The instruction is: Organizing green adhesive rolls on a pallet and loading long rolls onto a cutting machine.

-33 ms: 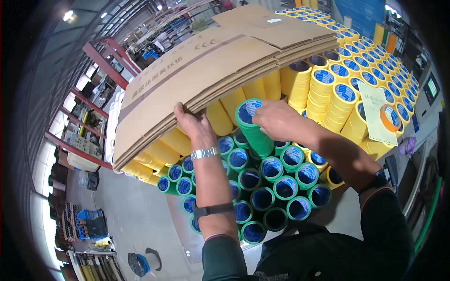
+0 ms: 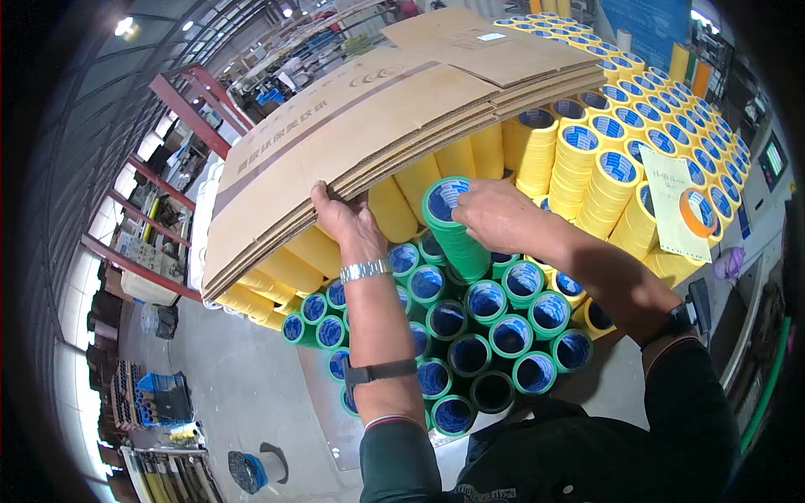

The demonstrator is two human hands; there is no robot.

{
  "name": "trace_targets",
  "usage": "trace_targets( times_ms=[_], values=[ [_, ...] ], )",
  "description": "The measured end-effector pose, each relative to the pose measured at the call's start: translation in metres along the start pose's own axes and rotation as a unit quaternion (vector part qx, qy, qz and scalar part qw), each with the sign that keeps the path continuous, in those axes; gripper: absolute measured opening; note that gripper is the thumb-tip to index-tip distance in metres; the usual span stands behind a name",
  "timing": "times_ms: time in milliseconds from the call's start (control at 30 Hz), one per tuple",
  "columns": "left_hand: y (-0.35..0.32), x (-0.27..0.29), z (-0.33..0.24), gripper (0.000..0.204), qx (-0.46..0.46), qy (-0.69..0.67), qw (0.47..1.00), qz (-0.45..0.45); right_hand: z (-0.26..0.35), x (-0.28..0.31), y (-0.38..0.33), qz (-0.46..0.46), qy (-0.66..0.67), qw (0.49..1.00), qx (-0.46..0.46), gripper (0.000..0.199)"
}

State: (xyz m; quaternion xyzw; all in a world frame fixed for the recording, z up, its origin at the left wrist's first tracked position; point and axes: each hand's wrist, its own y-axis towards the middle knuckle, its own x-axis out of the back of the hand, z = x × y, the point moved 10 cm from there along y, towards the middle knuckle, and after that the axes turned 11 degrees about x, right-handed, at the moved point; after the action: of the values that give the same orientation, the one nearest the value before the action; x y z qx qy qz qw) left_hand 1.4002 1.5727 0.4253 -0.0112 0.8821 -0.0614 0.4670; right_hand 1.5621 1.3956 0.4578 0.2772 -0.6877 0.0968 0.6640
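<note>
Cardboard at upper middle is held up by the left hand, fingers curled under its edge, so a green stack can be gripped by the right hand.

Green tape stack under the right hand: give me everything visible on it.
The green tape stack is a tall column of green rolls with a blue inner core showing at the top, and looks like wound adhesive tape on card cores. It leans, tilted out of the block of upright green stacks around its base. The right hand grips it near the top from the side. Yellow stacks stand behind it. The left hand is apart from it, lifting the flattened cardboard sheets overhead.
</note>
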Motion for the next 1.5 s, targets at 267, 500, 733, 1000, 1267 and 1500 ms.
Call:
trace_targets(
  times_ms=[267,500,733,1000,1267,1500],
  values=[
    [0.034,0.031,-0.001,0.030,0.054,0.057,0.997,0.008,0.016,0.011,-0.002,-0.067,-0.001,0.997,0.036,0.010],
    [0.003,0.040,0.012,0.032,0.077,0.098,0.992,0.007,0.007,0.005,-0.004,-0.033,0.003,0.999,0.020,0.016],
    [0.017,0.040,0.002,0.031,0.075,0.106,0.991,0.020,0.011,0.018,0.000,-0.078,0.039,0.996,0.027,0.009],
    [0.014,0.054,0.004,0.047,0.072,0.216,0.973,-0.032,0.011,0.016,-0.002,-0.076,0.034,0.996,0.019,0.011],
    [0.005,0.052,-0.001,0.038,-0.009,0.205,0.978,-0.046,0.010,0.016,-0.001,-0.073,0.022,0.997,0.017,0.010],
    [0.026,0.064,0.003,0.068,0.077,0.285,0.955,0.039,0.011,0.017,0.001,-0.068,0.027,0.997,0.015,0.010]
  ],
)
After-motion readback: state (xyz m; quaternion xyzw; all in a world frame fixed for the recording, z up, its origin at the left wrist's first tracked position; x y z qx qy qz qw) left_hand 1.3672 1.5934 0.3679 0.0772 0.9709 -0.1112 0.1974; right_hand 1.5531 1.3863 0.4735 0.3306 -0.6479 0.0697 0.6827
